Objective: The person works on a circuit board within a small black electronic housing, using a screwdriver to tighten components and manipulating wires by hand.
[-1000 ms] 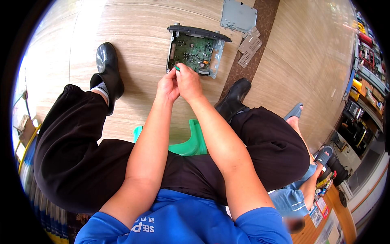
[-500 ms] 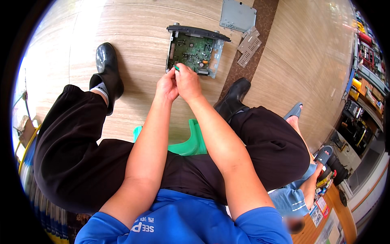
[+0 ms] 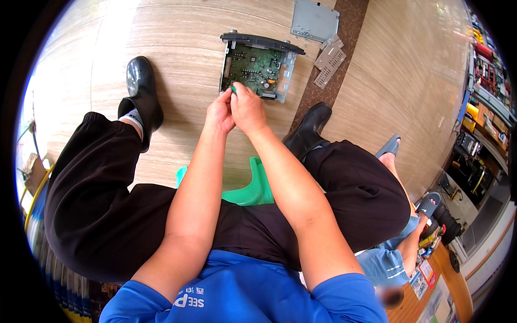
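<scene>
An opened electronic unit (image 3: 253, 67), much like a car stereo, lies on the floor ahead of me. Its green circuit board is bare, and a curved black panel runs along its far edge. My right hand (image 3: 248, 110) is closed at the unit's near edge, with a small green piece (image 3: 233, 89) showing at its fingertips; the rest of that piece is hidden. Pressed up beside it, my left hand (image 3: 219, 112) has its fingers curled at the near left corner of the unit. What those fingers grip, if anything, cannot be seen.
A grey metal cover (image 3: 315, 20) and a perforated metal plate (image 3: 329, 62) lie to the right of the unit. Black boots (image 3: 309, 129) flank my hands. A green plastic seat (image 3: 250, 188) is beneath me. Another person's sandalled foot (image 3: 390, 148) and crowded shelves (image 3: 479, 134) are at the right.
Both hands stay at the near edge of the unit, with only a very slight shift of the fingers. Nothing has been let go.
</scene>
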A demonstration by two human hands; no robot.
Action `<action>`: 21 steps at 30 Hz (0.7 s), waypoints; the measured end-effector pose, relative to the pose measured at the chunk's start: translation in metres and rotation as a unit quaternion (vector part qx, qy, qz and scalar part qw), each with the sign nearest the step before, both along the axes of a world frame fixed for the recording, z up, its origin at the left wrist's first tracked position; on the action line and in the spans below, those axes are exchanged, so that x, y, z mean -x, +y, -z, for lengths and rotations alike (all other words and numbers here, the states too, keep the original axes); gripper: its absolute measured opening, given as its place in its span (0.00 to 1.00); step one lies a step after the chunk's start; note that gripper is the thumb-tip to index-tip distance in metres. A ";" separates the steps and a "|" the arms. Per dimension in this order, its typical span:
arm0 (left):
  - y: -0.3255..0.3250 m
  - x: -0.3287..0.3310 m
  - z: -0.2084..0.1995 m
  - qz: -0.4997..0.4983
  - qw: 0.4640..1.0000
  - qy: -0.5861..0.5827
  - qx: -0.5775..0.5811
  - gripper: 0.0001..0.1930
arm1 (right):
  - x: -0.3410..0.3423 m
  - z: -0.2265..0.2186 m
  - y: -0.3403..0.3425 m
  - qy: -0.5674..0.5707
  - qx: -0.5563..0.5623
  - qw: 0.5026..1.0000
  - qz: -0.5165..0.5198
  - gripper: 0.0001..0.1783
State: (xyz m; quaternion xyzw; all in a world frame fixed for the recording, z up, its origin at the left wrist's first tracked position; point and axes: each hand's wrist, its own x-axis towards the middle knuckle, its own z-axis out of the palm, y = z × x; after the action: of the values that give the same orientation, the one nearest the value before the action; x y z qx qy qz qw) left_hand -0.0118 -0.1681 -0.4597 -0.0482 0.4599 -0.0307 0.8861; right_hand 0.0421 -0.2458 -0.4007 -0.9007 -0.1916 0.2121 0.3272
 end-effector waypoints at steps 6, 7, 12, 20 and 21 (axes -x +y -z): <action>0.001 0.002 0.003 -0.006 1.000 -0.013 0.008 0.13 | 0.000 -0.002 0.000 0.012 0.003 1.000 -0.012 0.15; 0.001 0.002 0.003 -0.009 1.000 -0.009 0.009 0.12 | 0.000 -0.002 0.000 0.008 0.000 1.000 -0.012 0.15; 0.001 0.003 0.004 -0.011 1.000 -0.007 0.005 0.12 | 0.000 -0.003 0.000 0.008 -0.011 1.000 -0.006 0.15; 0.001 0.003 0.003 -0.018 1.000 -0.014 0.011 0.12 | 0.000 -0.001 0.000 0.010 -0.010 1.000 -0.009 0.15; 0.001 0.003 0.002 -0.021 1.000 -0.016 0.014 0.12 | 0.000 -0.001 -0.001 0.008 -0.009 1.000 -0.010 0.15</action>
State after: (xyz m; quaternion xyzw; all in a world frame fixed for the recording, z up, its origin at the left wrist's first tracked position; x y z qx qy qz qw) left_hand -0.0148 -0.1674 -0.4619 -0.0696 0.4443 -0.0191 0.8930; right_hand 0.0424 -0.2464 -0.3996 -0.8940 -0.2000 0.2206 0.3347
